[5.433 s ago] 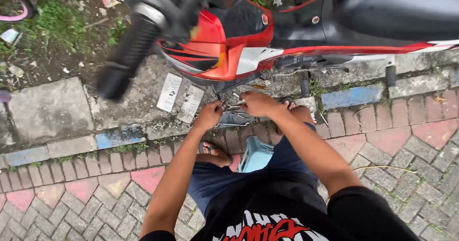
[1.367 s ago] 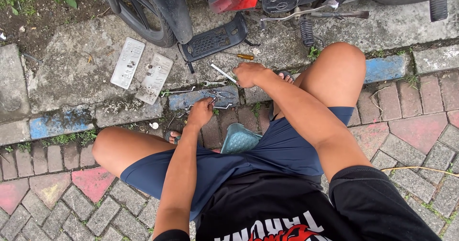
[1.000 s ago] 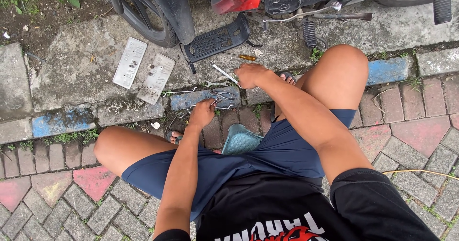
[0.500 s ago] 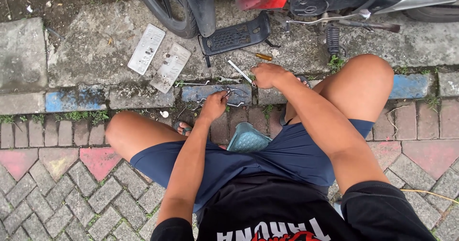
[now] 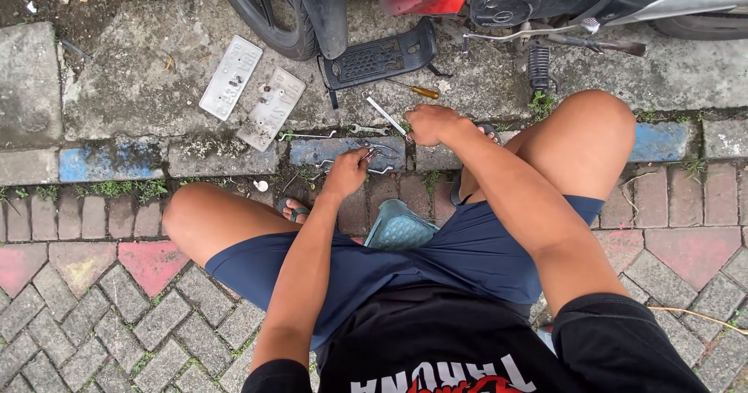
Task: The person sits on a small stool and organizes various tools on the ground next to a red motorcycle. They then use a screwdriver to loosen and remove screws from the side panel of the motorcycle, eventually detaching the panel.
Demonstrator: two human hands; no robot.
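Left hand (image 5: 347, 171) now fingering wrenches (image 5: 374, 153)

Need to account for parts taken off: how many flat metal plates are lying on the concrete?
2. One plate lies by the front wheel; the other plate lies just right of it, nearer the curb. More may be hidden under the motorbike.

We held a slim silver wrench (image 5: 384, 116) in our right hand (image 5: 431, 123), its shaft slanting up and to the left from our closed fingers, the free end over the concrete kerb. Our left hand (image 5: 347, 172) rested on a small heap of bright metal tools (image 5: 372, 158) that lay on the blue-painted kerb stone, fingers pinched on one thin piece of it. The heap looked like bent wire-thin wrenches or keys, tangled together; we could not tell the single pieces apart.
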